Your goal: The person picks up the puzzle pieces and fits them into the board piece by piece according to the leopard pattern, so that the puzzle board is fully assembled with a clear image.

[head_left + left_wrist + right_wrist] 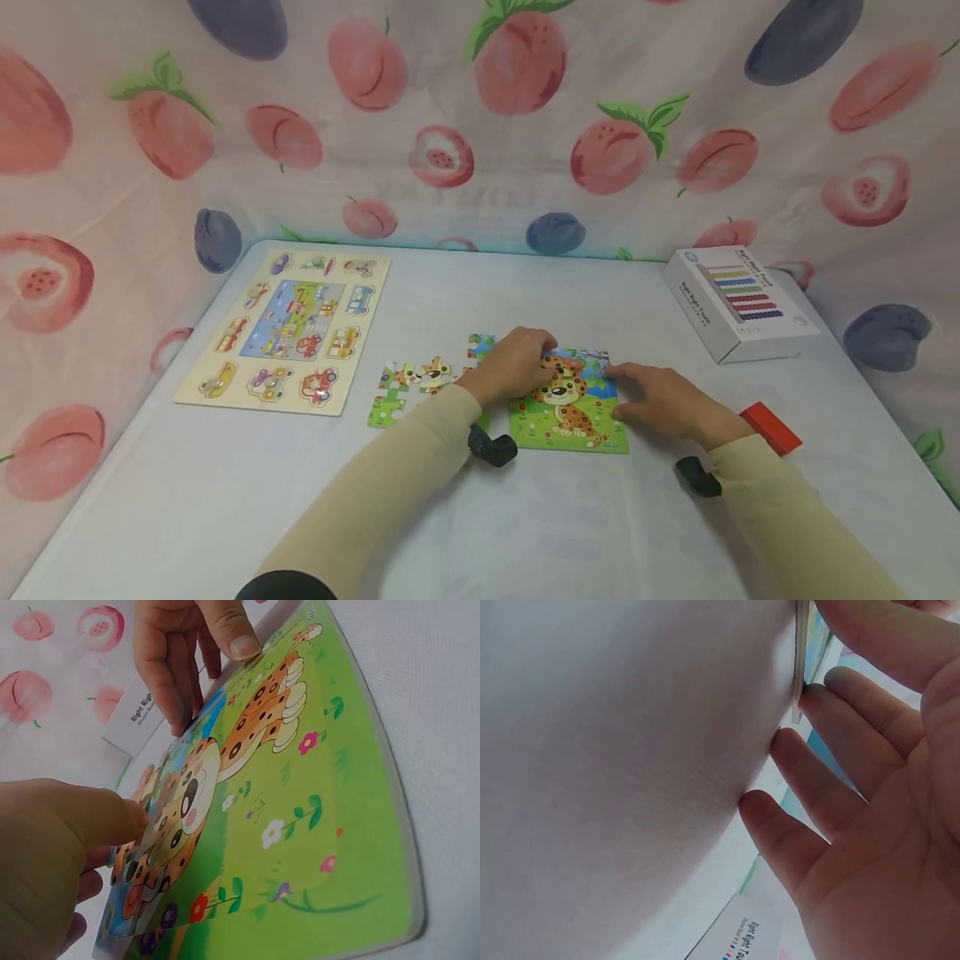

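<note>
A square leopard jigsaw puzzle (570,417) lies flat on the white table, its picture showing a spotted cub on green grass. At its upper left, my left hand (513,362) pinches a puzzle piece (142,874) near the cub's ear, the thumb on top and the other fingers curled at the edge. My right hand (667,404) touches the puzzle's right edge with fairly straight fingers, its thumb at the border. Left of the puzzle lie several loose jigsaw pieces (386,408), partly hidden behind the left forearm.
A wooden vehicle puzzle board (210,358) lies at the back left. At the back right stands a white box (738,308) with coloured strips pictured on it. A red block (772,429) lies beside the right wrist. Fruit-printed cloth (442,83) hangs behind the table.
</note>
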`<state>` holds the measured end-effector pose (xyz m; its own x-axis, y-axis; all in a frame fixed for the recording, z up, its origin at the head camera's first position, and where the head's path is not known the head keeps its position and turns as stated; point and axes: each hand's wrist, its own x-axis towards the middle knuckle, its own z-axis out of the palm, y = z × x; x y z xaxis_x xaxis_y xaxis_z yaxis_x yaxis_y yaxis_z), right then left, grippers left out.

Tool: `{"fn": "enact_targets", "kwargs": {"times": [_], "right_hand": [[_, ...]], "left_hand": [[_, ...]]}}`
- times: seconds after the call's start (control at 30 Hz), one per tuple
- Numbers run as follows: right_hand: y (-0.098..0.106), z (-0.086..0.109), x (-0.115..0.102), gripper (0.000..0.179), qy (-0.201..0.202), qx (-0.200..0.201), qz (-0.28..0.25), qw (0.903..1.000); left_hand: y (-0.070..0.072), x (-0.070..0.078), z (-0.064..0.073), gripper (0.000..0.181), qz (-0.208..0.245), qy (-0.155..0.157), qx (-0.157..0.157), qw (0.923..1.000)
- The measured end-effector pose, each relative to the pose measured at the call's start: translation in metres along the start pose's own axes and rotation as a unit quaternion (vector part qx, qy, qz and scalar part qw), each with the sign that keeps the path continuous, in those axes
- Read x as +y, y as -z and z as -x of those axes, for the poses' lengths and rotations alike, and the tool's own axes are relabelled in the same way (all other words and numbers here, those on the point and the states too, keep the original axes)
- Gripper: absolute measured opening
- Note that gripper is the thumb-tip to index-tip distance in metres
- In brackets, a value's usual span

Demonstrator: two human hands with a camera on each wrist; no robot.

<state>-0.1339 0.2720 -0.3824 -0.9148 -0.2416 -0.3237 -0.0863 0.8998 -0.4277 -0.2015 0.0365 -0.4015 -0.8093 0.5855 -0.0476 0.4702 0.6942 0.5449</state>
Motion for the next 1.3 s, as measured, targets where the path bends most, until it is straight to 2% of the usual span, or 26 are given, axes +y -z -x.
{"fn": "enact_targets", "kwargs": {"times": [0.67, 1.3], "right_hand": [[0.0003, 0.0013, 0.0005, 0.067, 0.013, 0.003, 0.003, 0.9999], [0.0005, 0.0005, 0.0032, 0.066, 0.021, 0.002, 0.007, 0.9997]], "left_hand": [[-0.0056, 0.0038, -0.0008, 0.042, 0.001, -0.003, -0.004, 1.0], [-0.0059, -0.0005, 0.0012, 0.042, 0.012, -0.006, 0.005, 0.9999]]}}
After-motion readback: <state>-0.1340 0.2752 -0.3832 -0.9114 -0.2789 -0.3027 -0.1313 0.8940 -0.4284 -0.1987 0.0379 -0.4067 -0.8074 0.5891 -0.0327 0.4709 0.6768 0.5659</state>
